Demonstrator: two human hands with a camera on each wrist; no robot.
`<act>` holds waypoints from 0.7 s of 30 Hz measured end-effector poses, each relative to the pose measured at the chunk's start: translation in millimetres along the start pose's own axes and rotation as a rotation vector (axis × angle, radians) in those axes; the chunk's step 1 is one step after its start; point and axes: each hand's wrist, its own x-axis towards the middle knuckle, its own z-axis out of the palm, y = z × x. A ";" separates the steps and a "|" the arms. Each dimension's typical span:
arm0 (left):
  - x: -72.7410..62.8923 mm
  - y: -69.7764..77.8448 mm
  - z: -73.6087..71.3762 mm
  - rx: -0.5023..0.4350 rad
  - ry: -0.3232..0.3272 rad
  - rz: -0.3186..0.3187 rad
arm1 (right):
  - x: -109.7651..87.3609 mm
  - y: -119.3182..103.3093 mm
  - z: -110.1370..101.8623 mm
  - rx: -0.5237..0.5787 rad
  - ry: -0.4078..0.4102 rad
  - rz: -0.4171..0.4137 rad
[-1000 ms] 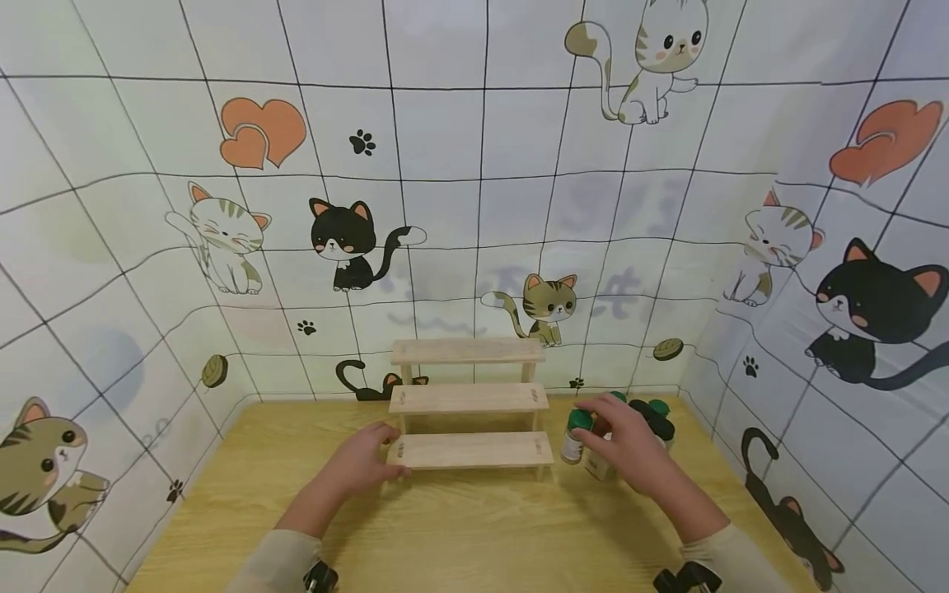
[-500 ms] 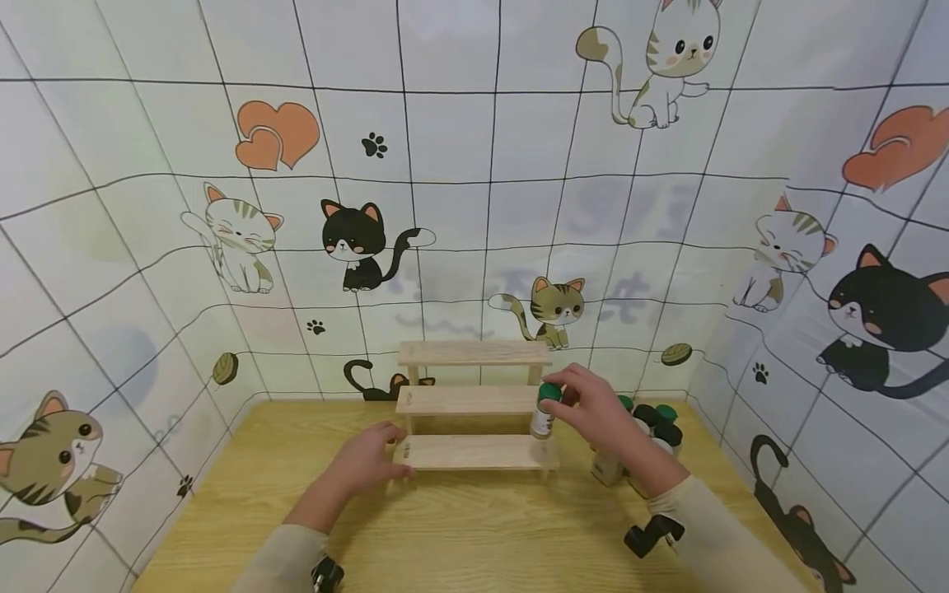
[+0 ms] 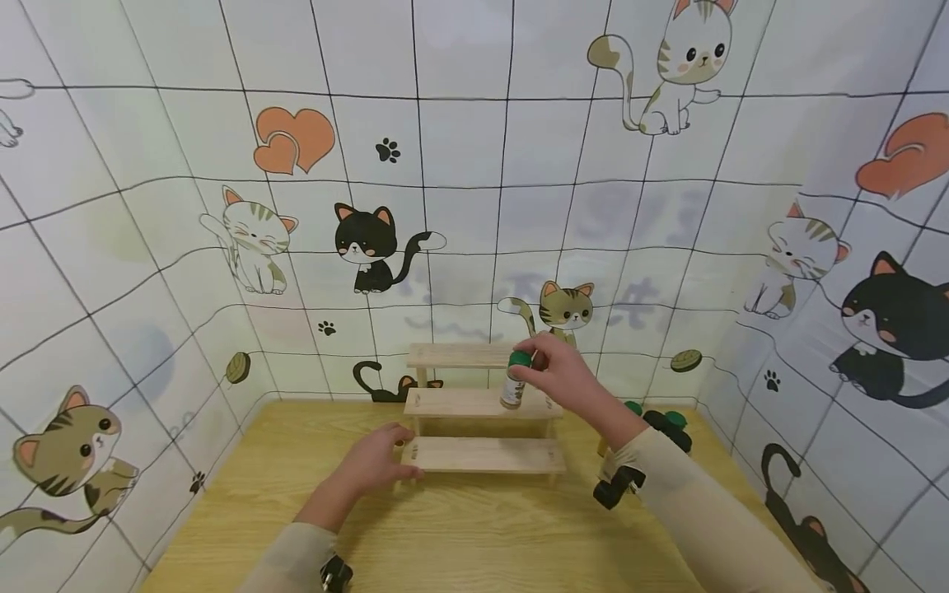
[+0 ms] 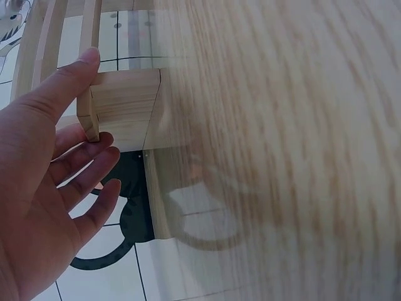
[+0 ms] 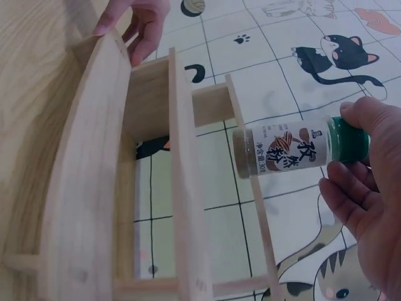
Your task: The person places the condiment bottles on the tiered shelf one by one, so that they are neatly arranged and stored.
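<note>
- A three-tier wooden shelf (image 3: 485, 455) stands upright on the table (image 3: 445, 535), its lowest tier nearest the person.
- At the shelf's left end, the left hand (image 3: 371, 465) grips the end of the lowest tier: the thumb lies on one side of the board and the index finger on the other, with the remaining fingers loosely bent and slightly apart.
- The right hand (image 3: 559, 375) is over the right part of the shelf, its thumb and fingers clamped around the green lid (image 5: 349, 139) of a small seasoning jar (image 5: 288, 147).
- That jar is at the shelf's upper tiers, right of their middle, near upright and lid up in the head view; its white label carries dark characters and a picture. Whether its base touches a tier is hard to tell from these angles.
- Right of the shelf, more jars (image 3: 675, 419) with green and black lids stand grouped, partly hidden by the right sleeve (image 3: 712, 502).
- Behind the shelf hangs a white gridded backdrop (image 3: 460, 165) printed with cats, hearts and paw marks.
</note>
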 end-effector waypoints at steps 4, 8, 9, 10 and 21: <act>-0.9 -1.9 2.5 -0.013 0.006 -0.012 | 17.8 -11.4 7.5 0.015 -0.009 -0.021; -2.0 -3.1 3.6 -0.033 0.009 -0.015 | 34.7 -20.6 15.6 0.003 -0.022 -0.038; -2.0 -3.4 3.7 -0.035 0.009 -0.014 | 39.0 -22.0 17.9 0.001 -0.028 -0.039; -1.9 -4.1 4.0 -0.037 0.009 -0.014 | 43.4 -22.9 20.1 0.005 -0.033 -0.039; 1.1 -8.4 6.5 -0.040 0.006 -0.010 | 81.0 -27.8 42.4 0.050 -0.043 0.035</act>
